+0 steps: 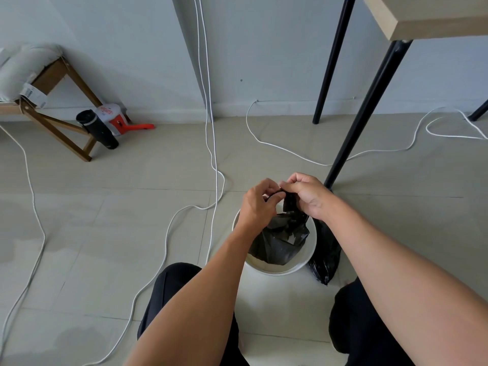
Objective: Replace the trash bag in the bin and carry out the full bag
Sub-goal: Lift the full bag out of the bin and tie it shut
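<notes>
Both hands meet above a round white bin (311, 256) that stands on the tiled floor (132, 220) between the person's knees. The left hand (257, 204) has its grip narrowed to a pinch: thumb and fingertips are pressed together on a thin twist of black plastic at the top of the black trash bag (281, 240). The right hand (307, 195) is curled tight, its grip closed on the bunched neck of the same bag, with a short flap of black film hanging below the fingers. The two hands touch or nearly touch at the fingertips, the gathered plastic stretched between them. Whether a knot is formed there cannot be told, since the fingers cover it.

The trash bag hangs from the hands down into the bin's mouth, crumpled and glossy, its lower part resting inside the rim toward the near side. A second black bag (326, 256) lies on the floor just right of the bin, touching its outer wall, its top hidden behind the right wrist.

A black table leg (367, 109) slants down to the floor just beyond the right hand, under a pale wooden worktop (433, 19) at the upper right. White cables (211, 128) trail across the floor.
</notes>
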The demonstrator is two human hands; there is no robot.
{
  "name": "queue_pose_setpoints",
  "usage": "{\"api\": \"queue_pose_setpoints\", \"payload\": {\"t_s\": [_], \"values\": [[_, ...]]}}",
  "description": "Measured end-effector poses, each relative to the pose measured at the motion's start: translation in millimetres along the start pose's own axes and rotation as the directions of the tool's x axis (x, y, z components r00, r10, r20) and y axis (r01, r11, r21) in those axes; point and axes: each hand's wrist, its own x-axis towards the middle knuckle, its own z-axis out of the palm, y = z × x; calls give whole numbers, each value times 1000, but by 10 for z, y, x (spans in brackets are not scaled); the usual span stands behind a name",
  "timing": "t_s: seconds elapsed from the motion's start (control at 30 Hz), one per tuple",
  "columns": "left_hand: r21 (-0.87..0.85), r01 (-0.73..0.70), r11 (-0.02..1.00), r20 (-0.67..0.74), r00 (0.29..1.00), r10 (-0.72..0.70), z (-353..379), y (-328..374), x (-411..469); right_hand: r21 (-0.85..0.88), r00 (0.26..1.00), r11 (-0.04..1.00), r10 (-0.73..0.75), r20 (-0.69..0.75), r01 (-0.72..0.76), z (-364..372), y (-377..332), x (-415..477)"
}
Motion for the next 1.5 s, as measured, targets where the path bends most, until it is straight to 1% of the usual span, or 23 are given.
{"api": "queue_pose_setpoints", "payload": {"t_s": [0.07, 0.1, 0.2, 0.3, 0.37, 0.5, 0.7, 0.83, 1.07, 1.2, 1.37, 1.5], "values": [[-94, 56, 994, -26, 998, -59, -1, -11, -3, -38, 1000, 999, -16, -13, 15, -12, -5, 16], [-110, 77, 991, -55, 995, -83, -5, -26, 1, -55, 999, 998, -24, -37, 22, -24, -2, 30], [-54, 159, 986, -170, 972, -166, -73, -97, 32, -139, 983, 989, -65, -173, 41, -107, 20, 91], [-99, 254, 962, -294, 916, -272, -285, -260, 64, -237, 932, 971, -106, -347, 22, -339, 44, 127], [-92, 315, 945, -363, 873, -327, -468, -394, 65, -278, 887, 960, -114, -447, -17, -534, 57, 127], [-97, 392, 915, -417, 818, -395, -675, -526, 79, -327, 840, 943, -131, -526, -57, -737, 87, 135], [-139, 417, 898, -472, 769, -430, -825, -512, 138, -358, 810, 930, -144, -568, -86, -736, 79, 182], [-143, 430, 892, -494, 750, -441, -1016, -564, 172, -370, 787, 923, -151, -598, -104, -734, 27, 189], [-152, 474, 868, -507, 716, -480, -1271, -670, 163, -401, 776, 908, -166, -608, -120, -544, 106, 211], [-167, 476, 864, -504, 711, -490, -1401, -710, 148, -360, 792, 928, -146, -593, -99, -451, 131, 268], [-221, 485, 846, -510, 682, -524, -1602, -711, 158, -375, 802, 924, -164, -575, -79, -331, 117, 332], [-223, 487, 844, -542, 658, -523, -1807, -672, 171, -393, 815, 918, -183, -550, -59, -194, 53, 381]]}}
